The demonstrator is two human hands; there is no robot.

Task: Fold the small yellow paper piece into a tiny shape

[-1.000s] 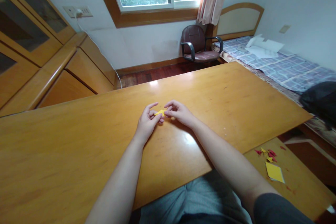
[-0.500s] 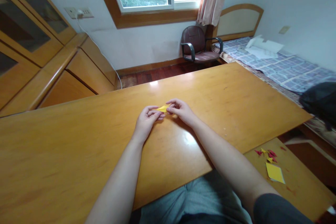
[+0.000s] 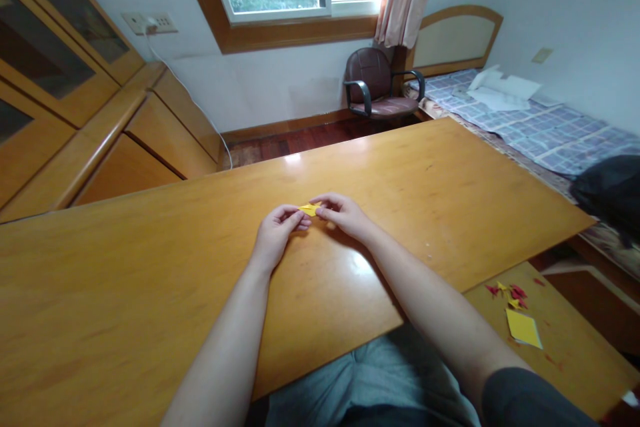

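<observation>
A small piece of folded yellow origami paper is held between both hands, just over the wooden table. My left hand pinches its left end between thumb and fingers. At the right end, my right hand grips it with the thumb in front and the fingers curled behind. Parts of the paper are hidden by the fingertips, and its exact folded shape is too small to make out.
On a lower surface at the right lie several red and yellow folded paper pieces and a stack of yellow square paper. Beyond the table stand a brown armchair and a bed. A wooden cabinet is at the left.
The yellow paper has moved slightly right and its visible outline has changed. My left fingers have closed in from a wider spread, and the right fingers now reach over the paper.
</observation>
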